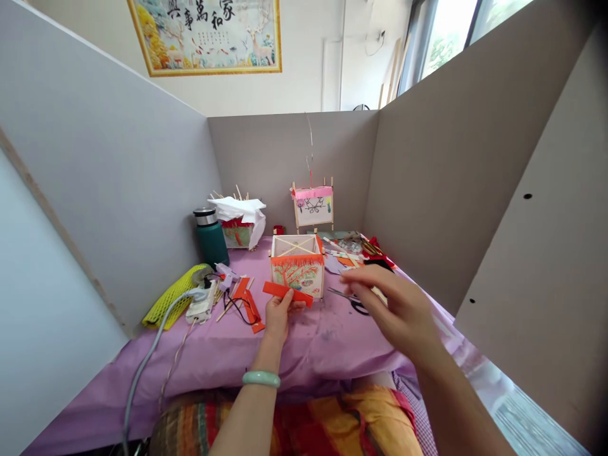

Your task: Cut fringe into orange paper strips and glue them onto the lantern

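Note:
My left hand [280, 313], below a jade bangle-free wrist area, pinches an orange-red paper strip [287, 293] in front of a box-shaped lantern [298, 276]. The lantern has a wooden frame, a red fringe and a drawn tree on its front. My right hand [394, 304] is raised to the right of the lantern, with its thumb and fingers curved toward each other; whether anything small is between the fingertips cannot be made out. Black-handled scissors [358, 306] lie on the purple cloth [327, 348], partly behind my right hand.
At left are a teal bottle [211, 239], a power strip [200, 308] with cables, a glue gun [227, 276] and orange strips [253, 310]. Behind stand a paper-covered lantern [237, 235] and a hanging lantern [314, 207]. Grey panels [292, 145] enclose the table.

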A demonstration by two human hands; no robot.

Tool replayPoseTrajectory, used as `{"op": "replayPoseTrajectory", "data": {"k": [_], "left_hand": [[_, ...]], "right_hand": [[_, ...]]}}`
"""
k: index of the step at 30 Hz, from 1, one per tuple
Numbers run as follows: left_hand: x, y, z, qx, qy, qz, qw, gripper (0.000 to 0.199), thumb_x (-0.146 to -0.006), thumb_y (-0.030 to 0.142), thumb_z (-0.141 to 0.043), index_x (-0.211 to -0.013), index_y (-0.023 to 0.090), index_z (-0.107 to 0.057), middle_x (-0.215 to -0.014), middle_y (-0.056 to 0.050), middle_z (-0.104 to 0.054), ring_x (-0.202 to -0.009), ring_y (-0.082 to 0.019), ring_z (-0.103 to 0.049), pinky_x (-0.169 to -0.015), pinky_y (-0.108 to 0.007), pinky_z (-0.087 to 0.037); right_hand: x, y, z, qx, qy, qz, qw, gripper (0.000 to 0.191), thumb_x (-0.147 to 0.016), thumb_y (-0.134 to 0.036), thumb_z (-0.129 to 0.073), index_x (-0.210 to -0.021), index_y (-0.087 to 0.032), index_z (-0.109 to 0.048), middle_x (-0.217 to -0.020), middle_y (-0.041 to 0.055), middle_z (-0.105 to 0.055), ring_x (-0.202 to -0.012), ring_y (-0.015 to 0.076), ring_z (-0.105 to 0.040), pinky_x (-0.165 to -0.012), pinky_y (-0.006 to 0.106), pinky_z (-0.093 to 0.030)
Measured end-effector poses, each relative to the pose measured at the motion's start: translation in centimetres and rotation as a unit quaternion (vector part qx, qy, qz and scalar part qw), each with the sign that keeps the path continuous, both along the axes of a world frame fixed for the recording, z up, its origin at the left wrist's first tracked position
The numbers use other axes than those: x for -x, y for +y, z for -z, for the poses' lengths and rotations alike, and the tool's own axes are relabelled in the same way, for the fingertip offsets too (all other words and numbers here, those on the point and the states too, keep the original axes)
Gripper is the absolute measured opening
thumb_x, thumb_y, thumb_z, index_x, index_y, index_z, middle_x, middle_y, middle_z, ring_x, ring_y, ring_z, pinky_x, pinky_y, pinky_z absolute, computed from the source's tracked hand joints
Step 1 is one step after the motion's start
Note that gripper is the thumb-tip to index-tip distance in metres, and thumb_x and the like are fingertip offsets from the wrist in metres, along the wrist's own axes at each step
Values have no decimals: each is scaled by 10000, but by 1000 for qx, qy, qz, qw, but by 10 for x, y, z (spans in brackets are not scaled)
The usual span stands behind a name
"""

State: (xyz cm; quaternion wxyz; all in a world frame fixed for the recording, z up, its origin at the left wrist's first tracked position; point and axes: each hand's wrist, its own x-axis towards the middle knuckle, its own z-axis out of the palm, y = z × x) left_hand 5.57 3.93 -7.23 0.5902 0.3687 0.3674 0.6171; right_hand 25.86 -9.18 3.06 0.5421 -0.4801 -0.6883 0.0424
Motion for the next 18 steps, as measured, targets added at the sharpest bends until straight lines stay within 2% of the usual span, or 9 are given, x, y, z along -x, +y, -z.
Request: {"op": "replayPoseTrajectory", "data": {"k": [1,3,5,7,9,12,14,15,18], "left_hand": [[0,0,-1,2,-8,7,1000,423,-570,467,-821,-725,98,-682,-558,-80,-676,-524,-207,-654,-535,-316,-532],[0,-1,-1,5,-21,11,1000,416,-557,450,-832,-719,101,-673,-554,-76,-676,-519,-204,-656,-533,-309,-534],[0,-1,-1,6,-30,14,999,416,-539,440,-842,-713,107,-664,-542,-69,-674,-508,-200,-653,-526,-300,-532],[0,0,0,5,-34,19,999,426,-518,438,-851,-709,112,-655,-529,-64,-669,-491,-196,-647,-511,-289,-525],[0,-1,1,-1,-35,24,999,439,-502,442,-856,-708,116,-647,-524,-64,-668,-474,-193,-639,-495,-282,-515],[-1,-2,0,-6,-32,27,999,451,-500,454,-853,-709,115,-640,-519,-68,-667,-464,-193,-633,-486,-279,-505],[-1,-3,-1,-4,-29,28,999,452,-507,461,-847,-706,114,-637,-512,-69,-664,-455,-187,-627,-486,-276,-499],[-1,-3,-1,-4,-28,29,999,452,-511,464,-844,-706,114,-635,-510,-68,-663,-451,-185,-624,-486,-274,-497],[0,-3,-1,-8,-26,30,999,458,-510,467,-843,-718,123,-626,-504,-55,-658,-441,-184,-617,-476,-275,-490]], "right_hand": [[-6,22,7,41,-70,53,995,255,-896,-371,-511,-1030,-278,-707,-994,59,-701,-905,228,-644,-751,354,-487],[-20,58,32,161,-207,154,953,241,-868,-248,-532,-1028,-197,-705,-1032,102,-700,-979,261,-627,-817,367,-467],[-34,80,60,228,-301,179,908,258,-880,-175,-491,-1042,-169,-693,-1109,119,-680,-1067,268,-594,-859,353,-442],[-43,90,77,268,-351,178,879,265,-901,-163,-450,-1030,-174,-682,-1113,116,-671,-1065,255,-595,-833,326,-434],[-44,91,80,288,-400,166,854,243,-889,-152,-461,-1013,-164,-669,-1078,130,-670,-1021,261,-613,-789,316,-427],[-40,88,67,303,-450,159,825,246,-855,-100,-453,-997,-148,-647,-1014,154,-669,-958,272,-633,-730,312,-409],[-40,86,60,308,-435,163,830,242,-814,-89,-480,-998,-149,-626,-1013,157,-664,-946,273,-634,-714,306,-403],[-41,84,59,306,-407,163,845,231,-792,-101,-505,-988,-153,-615,-1017,153,-661,-940,270,-632,-714,305,-405],[-47,75,66,303,-205,102,925,196,-769,-178,-547,-963,-175,-574,-989,107,-662,-888,231,-633,-722,301,-433]]}}
